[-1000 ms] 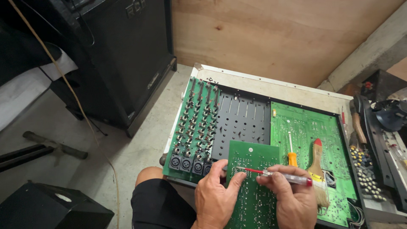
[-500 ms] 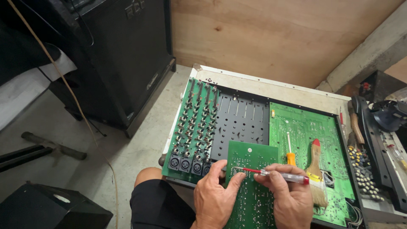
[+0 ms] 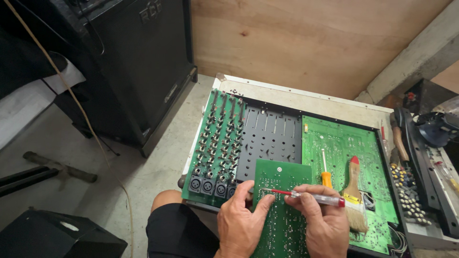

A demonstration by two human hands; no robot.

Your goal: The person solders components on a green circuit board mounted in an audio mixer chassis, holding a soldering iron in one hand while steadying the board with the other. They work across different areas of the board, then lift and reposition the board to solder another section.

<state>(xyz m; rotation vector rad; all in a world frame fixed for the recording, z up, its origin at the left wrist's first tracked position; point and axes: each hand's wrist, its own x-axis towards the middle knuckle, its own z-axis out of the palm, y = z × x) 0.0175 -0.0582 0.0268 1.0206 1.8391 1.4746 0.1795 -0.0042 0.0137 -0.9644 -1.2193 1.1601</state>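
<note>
screwdriver (image 3: 306, 196), clear-handled with a red shaft, is pinched in the right hand (image 3: 325, 222), its long axis pointing to nine o'clock, tip touching the small green board (image 3: 282, 177) that the left hand (image 3: 241, 222) clamps by its edge.

Loose board (image 3: 282, 210): near edge, lying on the open chassis (image 3: 296, 95), between both hands.
Left hand (image 3: 241, 224): on the board's left edge.
Right hand (image 3: 322, 222): on its right side, holding a tester screwdriver (image 3: 306, 196) across it.
Brush (image 3: 354, 196): right of the hands, beside a small screwdriver (image 3: 325, 172).
Speaker cabinet (image 3: 138, 62): far left.
</note>
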